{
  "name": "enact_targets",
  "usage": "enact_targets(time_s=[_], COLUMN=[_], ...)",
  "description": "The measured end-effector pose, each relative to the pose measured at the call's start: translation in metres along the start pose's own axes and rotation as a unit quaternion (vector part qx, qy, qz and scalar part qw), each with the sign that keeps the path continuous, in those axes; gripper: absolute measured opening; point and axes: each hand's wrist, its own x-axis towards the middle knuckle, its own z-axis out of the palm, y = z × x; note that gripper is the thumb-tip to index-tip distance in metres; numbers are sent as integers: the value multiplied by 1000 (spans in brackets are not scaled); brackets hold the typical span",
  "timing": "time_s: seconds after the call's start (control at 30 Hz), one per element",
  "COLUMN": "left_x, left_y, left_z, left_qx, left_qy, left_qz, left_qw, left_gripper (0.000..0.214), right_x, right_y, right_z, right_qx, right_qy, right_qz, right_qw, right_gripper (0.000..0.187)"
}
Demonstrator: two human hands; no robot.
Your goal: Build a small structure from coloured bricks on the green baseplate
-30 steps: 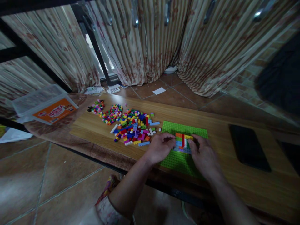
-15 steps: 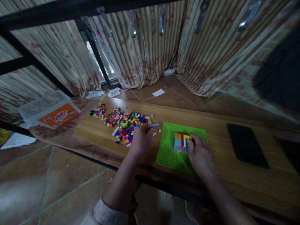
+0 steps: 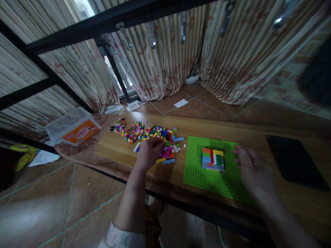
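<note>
My left hand (image 3: 150,152) is in the near edge of a pile of loose toy bricks (image 3: 159,131), its fingers curled together; whatever they hold is hidden. Beside its fingertips lie magenta bricks (image 3: 168,149) and a long blue brick (image 3: 169,161). A low, rectangular block of joined bricks (image 3: 212,159) in orange, yellow, red, blue, white and green sits on the green baseplate (image 3: 192,168). Over the plate's right edge hovers my right hand (image 3: 254,170), slightly blurred, fingers stretched and apart, touching no brick.
The wooden tabletop (image 3: 207,125) carries a black tablet-like slab (image 3: 294,162) at right. A clear plastic box (image 3: 74,127) with an orange label stands at the left end. Behind are a dark metal frame (image 3: 124,22) and striped curtains (image 3: 165,62).
My right hand has come away from the brick block toward the right and opened. My left hand has moved left, deeper into the brick pile. The camera view has shifted.
</note>
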Motion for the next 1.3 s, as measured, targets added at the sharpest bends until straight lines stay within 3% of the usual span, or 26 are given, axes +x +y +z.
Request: enact_targets(time_s=[0.2, 0.43, 0.53, 0.83, 1.07, 1.2, 1.3], left_x=[-9, -10, -11, -12, -6, -10, -21], left_y=[7, 16, 18, 27, 23, 29, 42], left_z=[-5, 16, 29, 47, 47, 46, 55], left_qx=[110, 268, 330, 379, 351, 234, 126], left_qy=[-50, 2, 14, 0, 18, 34, 3], left_qz=[13, 89, 119, 96, 136, 200, 236], left_qw=[993, 959, 936, 920, 926, 951, 964], left_gripper=[20, 28, 20, 21, 15, 19, 25], right_x=[-3, -4, -5, -6, -7, -6, -7], right_y=[-11, -12, -10, -7, -16, -17, -20], right_z=[-2, 1, 3, 4, -2, -3, -2], right_qx=[-25, -67, -70, -66, -53, -17, 70], right_qy=[-28, -21, -18, -27, -9, 20, -11], right_qz=[15, -32, -43, -71, -61, -69, -39], right_qw=[999, 997, 996, 995, 997, 997, 997], right_gripper=[57, 55, 52, 46, 46, 42, 37])
